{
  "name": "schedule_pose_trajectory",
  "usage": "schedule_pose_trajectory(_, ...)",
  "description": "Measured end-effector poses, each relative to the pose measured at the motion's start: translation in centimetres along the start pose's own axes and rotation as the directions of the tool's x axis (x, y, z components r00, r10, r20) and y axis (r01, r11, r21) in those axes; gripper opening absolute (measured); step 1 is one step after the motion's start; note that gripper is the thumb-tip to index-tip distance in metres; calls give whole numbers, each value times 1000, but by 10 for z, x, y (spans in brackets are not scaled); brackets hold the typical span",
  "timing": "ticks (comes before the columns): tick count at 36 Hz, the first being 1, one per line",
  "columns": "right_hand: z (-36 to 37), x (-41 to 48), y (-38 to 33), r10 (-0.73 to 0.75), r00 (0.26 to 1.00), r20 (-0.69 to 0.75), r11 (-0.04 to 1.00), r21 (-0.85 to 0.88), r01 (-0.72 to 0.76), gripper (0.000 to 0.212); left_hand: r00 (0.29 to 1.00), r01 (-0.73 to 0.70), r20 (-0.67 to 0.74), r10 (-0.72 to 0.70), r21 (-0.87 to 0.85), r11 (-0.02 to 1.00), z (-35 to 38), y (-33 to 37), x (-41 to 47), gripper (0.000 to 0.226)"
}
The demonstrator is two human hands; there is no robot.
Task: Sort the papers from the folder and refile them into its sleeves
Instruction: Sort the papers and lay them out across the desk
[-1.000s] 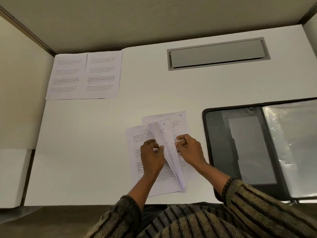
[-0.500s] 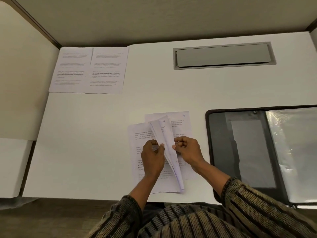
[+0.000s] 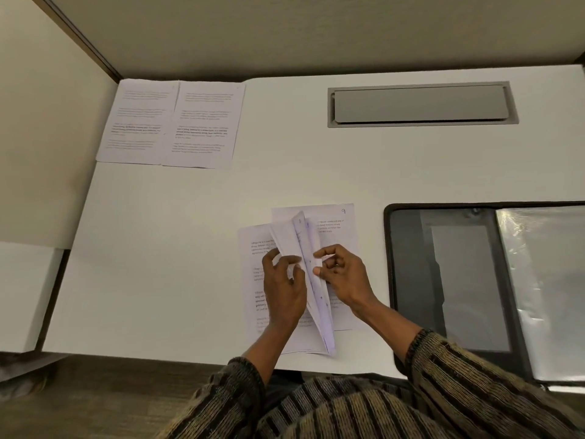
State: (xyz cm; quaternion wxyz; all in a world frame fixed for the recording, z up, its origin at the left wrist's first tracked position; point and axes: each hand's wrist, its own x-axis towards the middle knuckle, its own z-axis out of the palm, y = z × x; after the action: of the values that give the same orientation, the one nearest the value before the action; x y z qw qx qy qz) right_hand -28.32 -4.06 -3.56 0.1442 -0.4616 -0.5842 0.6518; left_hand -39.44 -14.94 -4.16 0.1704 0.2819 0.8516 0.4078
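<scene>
Left hand (image 3: pixel 283 289) and right hand (image 3: pixel 345 277) pinch papers (image 3: pixel 304 242) on white, beige-walled desk (image 3: pixel 190 248).

Fanned printed papers (image 3: pixel 304 239) lie beside the open black folder (image 3: pixel 408 280).

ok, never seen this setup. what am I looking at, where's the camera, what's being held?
No machine here: a single camera worn on a person's head looks down at their own two bare hands. The left hand and the right hand both pinch a few raised sheets above a loose pile of papers on the white desk. Two more sheets lie flat at the far left corner. The open folder, with a clear sleeve, lies at the right.
</scene>
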Motion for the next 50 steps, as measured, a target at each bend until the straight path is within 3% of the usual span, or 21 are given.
schedule_pose_trajectory(4,0,-1,-1,-15,999,28,999,29,14,36,996,85,-17,-86,-64,994,3,10,4,3)
schedule_pose_trajectory(10,4,-4,-4,5,999,42,997,76,-8,29,978,202,-40,-206,-80,976,4,25,11,26)
schedule_pose_trajectory(16,3,-4,-3,13,998,62,997,80,-18,22,961,277,-17,-277,9,961,5,35,17,25)
schedule_pose_trajectory(22,-1,-1,4,5,1000,-3,1000,-2,-5,18,982,187,-24,-187,224,956,-2,44,19,14)
schedule_pose_trajectory(29,-3,1,8,95,988,-125,981,-154,-114,68,992,128,-40,-121,339,932,-10,67,28,20)
schedule_pose_trajectory(36,-8,-2,6,95,980,-172,972,-195,-129,24,994,70,50,-96,379,923,3,83,42,20)
schedule_pose_trajectory(43,-42,-17,-5,-101,954,-284,971,-237,33,17,990,47,103,-96,399,916,17,93,55,24)
schedule_pose_trajectory(50,-85,-31,-29,-166,924,-345,936,-351,37,16,980,-13,180,-84,480,877,34,96,58,16)
